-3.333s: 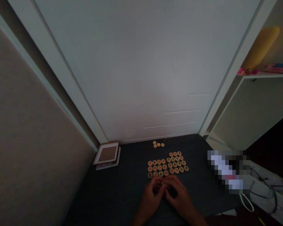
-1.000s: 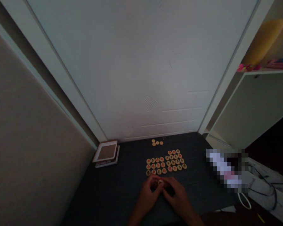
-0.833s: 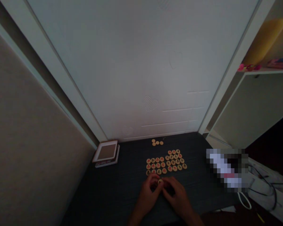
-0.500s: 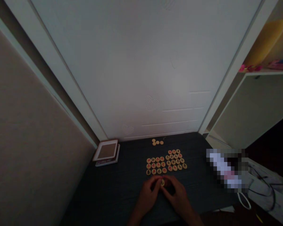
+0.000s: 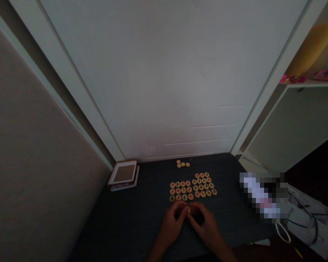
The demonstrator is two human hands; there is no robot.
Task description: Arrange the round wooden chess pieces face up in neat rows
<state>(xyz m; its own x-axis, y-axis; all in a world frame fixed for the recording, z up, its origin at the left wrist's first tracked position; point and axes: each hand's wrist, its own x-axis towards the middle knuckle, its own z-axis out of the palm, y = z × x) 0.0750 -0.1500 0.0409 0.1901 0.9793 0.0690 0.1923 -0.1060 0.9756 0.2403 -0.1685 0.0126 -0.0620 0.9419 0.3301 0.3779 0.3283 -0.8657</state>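
Near the front of the dark table, my left hand (image 5: 171,222) and my right hand (image 5: 207,223) meet, fingertips pinched around one round wooden Chinese chess piece (image 5: 188,210). My fingers cover part of it. Just beyond them, Chinese chess pieces (image 5: 183,190) with red and dark characters lie face up in rows on the left. A second group of rows (image 5: 201,187) lies beside it on the right. Farther back, several plain-looking discs (image 5: 183,164) sit close together; no characters can be made out on them.
An open shallow box (image 5: 125,174) rests on another flat item at the table's back left. A white panel (image 5: 164,80) rises behind the dark table (image 5: 125,222). At the right lie a blurred-out object (image 5: 262,198), a white loop of cord (image 5: 284,234) and dark cables (image 5: 314,222).
The piece has turned slightly between my fingers, and its marked face shows less. My left fingers have shifted a little toward the rows. The pieces on the table keep their arrangement.
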